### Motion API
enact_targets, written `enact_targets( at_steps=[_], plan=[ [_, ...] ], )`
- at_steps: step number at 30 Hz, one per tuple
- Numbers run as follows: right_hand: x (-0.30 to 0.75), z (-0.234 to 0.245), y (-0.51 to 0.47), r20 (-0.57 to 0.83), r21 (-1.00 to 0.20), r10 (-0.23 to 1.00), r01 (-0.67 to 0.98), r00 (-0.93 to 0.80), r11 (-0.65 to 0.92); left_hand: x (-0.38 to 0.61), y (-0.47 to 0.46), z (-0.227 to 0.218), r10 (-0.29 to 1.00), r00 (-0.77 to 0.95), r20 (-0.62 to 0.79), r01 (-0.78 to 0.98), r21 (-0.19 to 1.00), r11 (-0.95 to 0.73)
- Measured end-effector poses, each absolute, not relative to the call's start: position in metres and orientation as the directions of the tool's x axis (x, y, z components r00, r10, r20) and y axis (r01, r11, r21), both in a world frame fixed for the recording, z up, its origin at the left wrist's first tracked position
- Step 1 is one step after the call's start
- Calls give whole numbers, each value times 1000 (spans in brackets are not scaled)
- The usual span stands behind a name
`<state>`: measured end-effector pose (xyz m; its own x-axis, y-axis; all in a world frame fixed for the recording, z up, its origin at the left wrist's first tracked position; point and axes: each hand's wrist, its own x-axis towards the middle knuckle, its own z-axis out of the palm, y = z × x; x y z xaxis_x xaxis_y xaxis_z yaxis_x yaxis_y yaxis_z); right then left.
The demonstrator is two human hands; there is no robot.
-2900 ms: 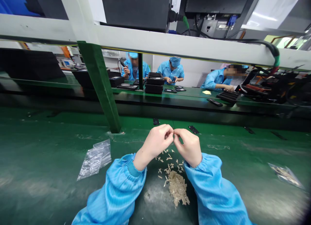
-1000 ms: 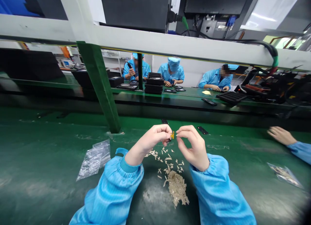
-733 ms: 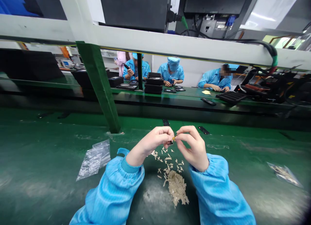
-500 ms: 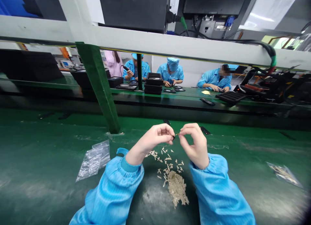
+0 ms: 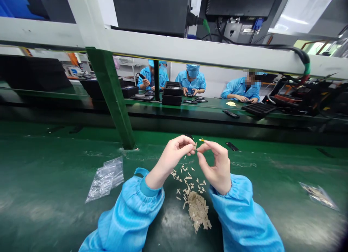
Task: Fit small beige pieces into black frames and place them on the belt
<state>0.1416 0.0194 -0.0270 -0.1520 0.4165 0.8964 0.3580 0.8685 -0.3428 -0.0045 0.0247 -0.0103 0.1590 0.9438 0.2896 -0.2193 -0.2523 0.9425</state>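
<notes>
Nearest, a pile of pale strips (image 5: 198,210) lies on the green table (image 5: 49,194), with loose ones scattered just beyond it. Above these, the left hand (image 5: 174,157) has its fingers pinched shut on a pale strip (image 5: 195,146). The right hand (image 5: 215,166) nips a tiny yellow piece (image 5: 201,140) between thumb and forefinger, just beside that strip. A clear bag (image 5: 106,177) lies to the left, a black part (image 5: 232,146) farther right. Beyond, co-workers (image 5: 191,79) in blue sit at a far table (image 5: 214,104).

Tiny yellow pc (image 5: 201,139): ID unclear.
</notes>
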Motion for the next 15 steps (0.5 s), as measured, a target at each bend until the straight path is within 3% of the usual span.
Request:
enact_targets(
  at_steps=[8, 15],
  plan=[
    [141, -33, 23, 919, -264, 375, 510, -126, 818, 3, 16, -10, 930, 33, 365, -102, 927, -360],
    [140, -33, 21, 916, -196, 341, 507, -211, 839, 3, 16, -14, 883, -41, 468, 91, 882, -463]
  ],
)
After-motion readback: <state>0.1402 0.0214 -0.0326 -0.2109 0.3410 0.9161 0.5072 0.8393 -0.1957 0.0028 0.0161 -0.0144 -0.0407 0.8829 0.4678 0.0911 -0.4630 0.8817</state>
